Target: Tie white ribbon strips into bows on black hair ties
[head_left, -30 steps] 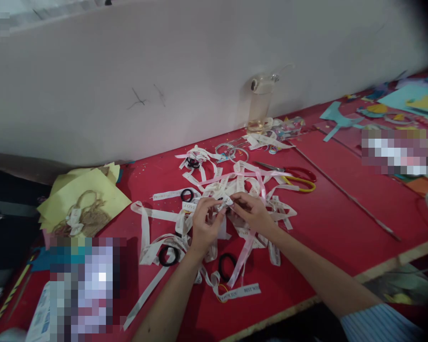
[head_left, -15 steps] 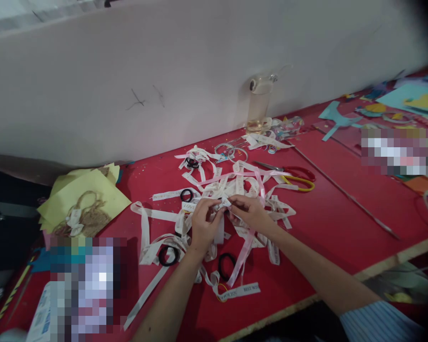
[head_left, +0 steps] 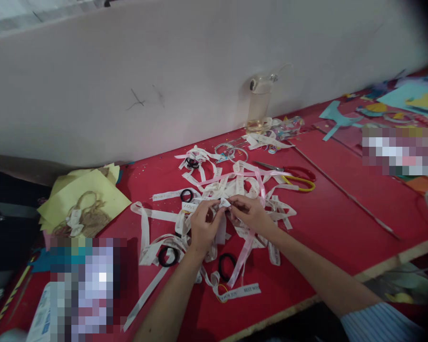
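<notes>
Over the middle of a ribbon pile, my left hand (head_left: 206, 224) and my right hand (head_left: 248, 212) meet with pinched fingers. Between their fingertips is a small folded piece of white printed ribbon (head_left: 225, 203), gripped from both sides. Loose white ribbons (head_left: 160, 214) with dark lettering spread around the hands. A pink ribbon (head_left: 243, 256) runs below my right hand. Black hair ties lie among the ribbons: one (head_left: 168, 256) left of my left wrist, another (head_left: 227, 267) between my forearms, and a third (head_left: 186, 195) farther back. My fingers partly hide the held ribbon.
Scissors (head_left: 299, 179) with red and yellow handles lie behind the pile to the right. A clear bottle (head_left: 258, 107) stands by the wall. Yellow papers (head_left: 92, 199) with twine are at left. A thin rod (head_left: 345, 192) crosses the red table (head_left: 328, 237).
The small white ribbon between my fingertips has turned slightly and looks more folded. Both hands stay almost in the same place.
</notes>
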A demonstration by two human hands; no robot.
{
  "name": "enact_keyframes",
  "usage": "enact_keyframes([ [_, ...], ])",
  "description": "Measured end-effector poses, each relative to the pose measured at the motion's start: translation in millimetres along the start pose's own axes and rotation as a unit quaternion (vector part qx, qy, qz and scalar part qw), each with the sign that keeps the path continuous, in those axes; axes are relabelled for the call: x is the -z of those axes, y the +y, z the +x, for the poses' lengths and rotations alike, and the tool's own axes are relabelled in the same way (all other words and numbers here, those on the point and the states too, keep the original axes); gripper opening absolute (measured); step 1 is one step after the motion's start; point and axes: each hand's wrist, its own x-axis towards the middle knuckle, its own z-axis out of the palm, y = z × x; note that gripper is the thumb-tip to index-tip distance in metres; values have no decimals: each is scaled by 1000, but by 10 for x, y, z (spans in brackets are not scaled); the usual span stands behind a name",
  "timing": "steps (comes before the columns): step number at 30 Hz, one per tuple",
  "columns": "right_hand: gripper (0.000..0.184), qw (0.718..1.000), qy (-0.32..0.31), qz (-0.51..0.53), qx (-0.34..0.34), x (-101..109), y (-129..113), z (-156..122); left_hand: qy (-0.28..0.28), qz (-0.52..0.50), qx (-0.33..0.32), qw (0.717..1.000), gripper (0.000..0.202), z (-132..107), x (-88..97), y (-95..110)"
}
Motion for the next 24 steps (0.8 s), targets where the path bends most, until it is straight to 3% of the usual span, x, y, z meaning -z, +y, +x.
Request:
enact_keyframes([
  [6,17,999,-24,23,-14,-5,-28,-22,-11,-10,48,999,21,-11,-21,-33],
  [13,26,995,-39,72,-63,-14,-68,-24,3,-17,13,1000,18,4,-6,-9],
  [24,33,987,-59,115,-98,38,-34,-15,-1,-45,44,998,14,4,-11,-3],
])
